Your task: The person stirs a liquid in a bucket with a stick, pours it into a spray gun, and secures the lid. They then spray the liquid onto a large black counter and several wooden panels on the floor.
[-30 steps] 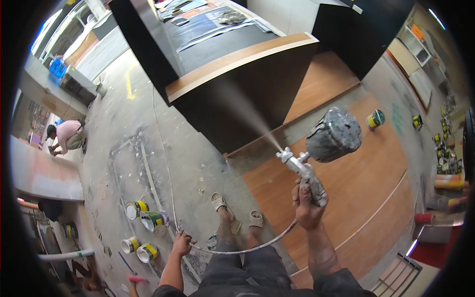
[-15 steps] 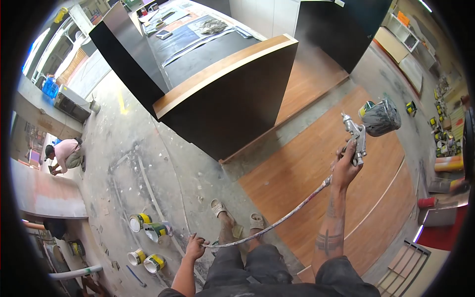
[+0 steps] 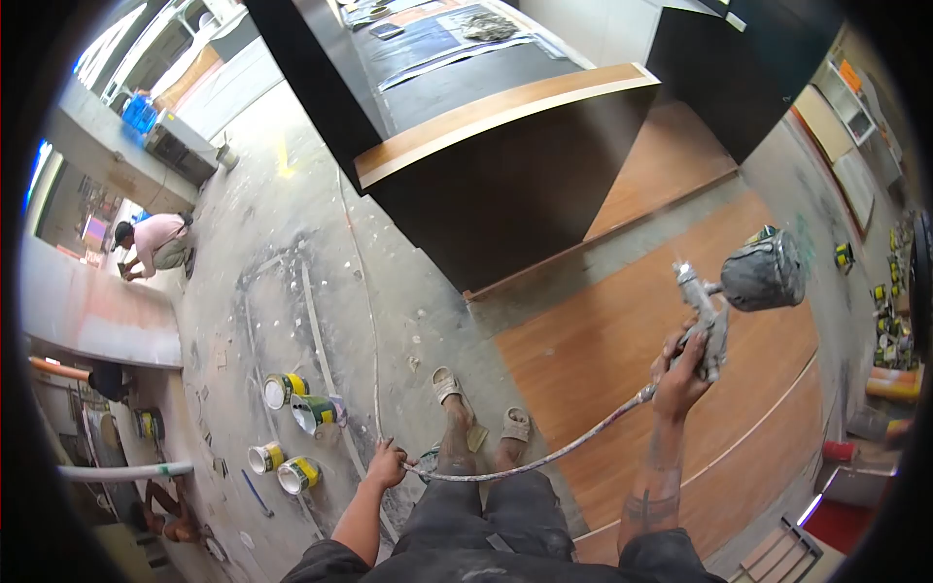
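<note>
My right hand (image 3: 682, 374) is wrapped round the handle of a metal spray gun (image 3: 702, 321), whose nozzle points toward the furniture. A grey-smeared paint cup (image 3: 764, 274) sits at the gun's side, and faint mist shows near the nozzle. From the gun's base a speckled hose (image 3: 554, 457) curves down to my left hand (image 3: 387, 464), closed round it beside my leg. Beyond the gun stands a black cabinet panel (image 3: 525, 185) with a wood-coloured top edge (image 3: 505, 117).
Several paint cans (image 3: 299, 474) stand on the floor at lower left. A wooden sheet (image 3: 603, 340) lies under the gun. At far left a person (image 3: 157, 243) crouches. The hose (image 3: 362, 282) runs on across the concrete floor. More cans (image 3: 892, 330) line the right side.
The view has shifted, so the cabinet appears farther right. My right hand and the spray gun are lower relative to the cabinet, with the gun tilted differently. Both hands keep their hold.
</note>
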A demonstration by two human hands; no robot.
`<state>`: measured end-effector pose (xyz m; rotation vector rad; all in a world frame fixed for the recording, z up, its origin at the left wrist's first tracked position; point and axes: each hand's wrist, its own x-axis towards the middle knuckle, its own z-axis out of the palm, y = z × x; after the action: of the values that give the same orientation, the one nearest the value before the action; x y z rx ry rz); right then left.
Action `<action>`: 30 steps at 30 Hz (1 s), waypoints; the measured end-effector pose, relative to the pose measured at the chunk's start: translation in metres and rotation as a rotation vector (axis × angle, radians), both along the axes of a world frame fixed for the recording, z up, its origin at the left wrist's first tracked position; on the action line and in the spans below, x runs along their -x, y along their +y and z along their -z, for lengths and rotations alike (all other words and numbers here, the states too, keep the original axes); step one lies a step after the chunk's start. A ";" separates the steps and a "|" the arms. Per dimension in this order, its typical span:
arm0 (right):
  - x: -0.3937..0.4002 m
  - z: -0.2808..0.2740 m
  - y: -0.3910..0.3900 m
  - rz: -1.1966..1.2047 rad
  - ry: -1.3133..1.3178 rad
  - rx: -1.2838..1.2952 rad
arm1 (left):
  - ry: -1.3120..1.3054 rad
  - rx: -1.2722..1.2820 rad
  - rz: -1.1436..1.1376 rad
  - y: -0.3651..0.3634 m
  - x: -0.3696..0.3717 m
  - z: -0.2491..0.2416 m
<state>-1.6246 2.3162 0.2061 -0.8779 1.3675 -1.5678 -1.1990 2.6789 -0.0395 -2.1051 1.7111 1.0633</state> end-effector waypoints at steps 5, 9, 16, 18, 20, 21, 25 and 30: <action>-0.025 0.021 0.060 -0.330 -0.111 -0.075 | -0.009 -0.070 0.006 0.010 -0.006 -0.008; -0.029 0.031 0.073 -0.626 0.110 0.153 | -0.025 -0.049 0.002 0.016 -0.005 -0.012; -0.011 0.055 0.062 -0.467 0.088 0.052 | -0.028 -0.005 -0.011 0.019 -0.004 0.004; -0.006 0.051 0.045 -0.293 -0.118 -0.028 | -0.029 0.010 -0.045 0.011 0.006 -0.008; 0.006 0.047 0.021 -0.137 -0.088 -0.004 | -0.028 0.015 -0.046 0.006 0.012 -0.007; 0.014 0.049 0.010 -0.045 -0.066 0.009 | -0.026 0.022 -0.051 0.005 0.015 -0.006; 0.032 0.049 -0.019 0.129 0.053 0.020 | 0.028 0.059 -0.092 0.005 0.018 0.012; 0.022 0.041 -0.024 0.207 0.115 0.071 | 0.018 0.037 -0.042 -0.004 0.020 0.011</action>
<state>-1.6468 2.2927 0.1647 -0.9050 1.5325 -1.7551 -1.2188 2.6749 -0.0506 -2.1691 1.7150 1.0738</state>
